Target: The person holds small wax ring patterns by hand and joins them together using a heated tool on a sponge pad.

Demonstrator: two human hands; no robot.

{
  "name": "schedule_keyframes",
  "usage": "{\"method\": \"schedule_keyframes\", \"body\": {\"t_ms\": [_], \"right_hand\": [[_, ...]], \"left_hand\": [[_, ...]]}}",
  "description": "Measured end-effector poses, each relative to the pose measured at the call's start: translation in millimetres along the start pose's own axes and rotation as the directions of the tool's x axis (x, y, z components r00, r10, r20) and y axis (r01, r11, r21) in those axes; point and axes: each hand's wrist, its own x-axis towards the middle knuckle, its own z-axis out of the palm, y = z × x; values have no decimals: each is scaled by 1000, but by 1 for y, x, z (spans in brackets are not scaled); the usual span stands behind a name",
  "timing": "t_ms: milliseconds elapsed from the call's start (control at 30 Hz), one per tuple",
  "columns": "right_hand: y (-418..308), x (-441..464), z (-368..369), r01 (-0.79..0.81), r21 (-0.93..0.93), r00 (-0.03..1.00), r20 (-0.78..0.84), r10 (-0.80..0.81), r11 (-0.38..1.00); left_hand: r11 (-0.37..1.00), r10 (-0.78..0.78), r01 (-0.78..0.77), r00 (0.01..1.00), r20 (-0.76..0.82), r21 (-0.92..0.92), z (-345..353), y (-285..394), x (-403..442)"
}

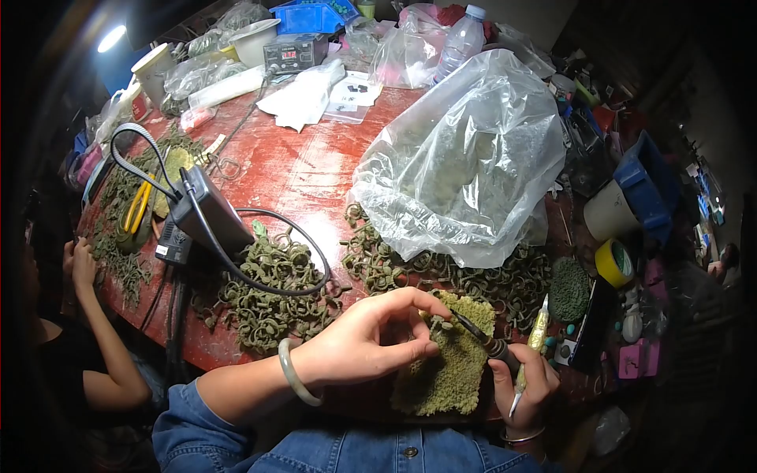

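Observation:
My left hand, with a pale bangle at the wrist, pinches a small dull-green piece between thumb and forefinger. From the right, my right hand grips a pen-shaped tool with a brown-black grip. Its dark, narrow tip reaches to the small piece; whether they touch, I cannot tell. A slim yellowish pointed tool also sticks out between the fingers of my right hand. Both hands are over a rough yellow-green pad at the table's near edge. Heaps of green ring-like pieces lie beyond my left forearm.
A large clear plastic bag lies on more ring-like pieces. A black box with looping cables stands left, near yellow-handled pliers. Another person's hand is at the left edge. Tape and a green lump sit right.

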Motion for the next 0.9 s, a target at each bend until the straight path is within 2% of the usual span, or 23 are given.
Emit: {"method": "schedule_keyframes", "body": {"t_ms": [100, 167, 267, 600, 667, 767, 833, 900], "right_hand": [[1, 0, 0, 8, -7, 1000, 0, -8, 1000], [2, 0, 1, 14, -11, 1000, 4, -14, 1000], [3, -1, 1, 19, -19, 1000, 16, -19, 1000], [1, -1, -1, 12, -15, 1000, 28, -11, 1000], [1, -1, 0, 14, -12, 999, 29, -14, 1000], [1, -1, 1, 21, 2, 999, -32, -21, 1000], [3, -4, 3, -51, 28, 993, -102, 54, 998], [7, -6, 4, -62, 18, 991, -118, 64, 998]], "left_hand": [[995, -48, 46, 999, -20, -94, 0, 3, -1], [982, -140, 137, 990, -18, -131, -1, 9, -2], [995, -55, 53, 998, -18, -89, -2, 1, 0], [995, -40, 38, 999, -17, -92, -1, 1, 0], [991, -89, 88, 996, -10, -99, -1, 6, 0], [994, -63, 62, 998, -11, -95, -2, 3, 0], [994, -60, 59, 998, -12, -90, -2, 3, 0], [995, -58, 56, 998, -14, -86, -1, 2, 0]]}}
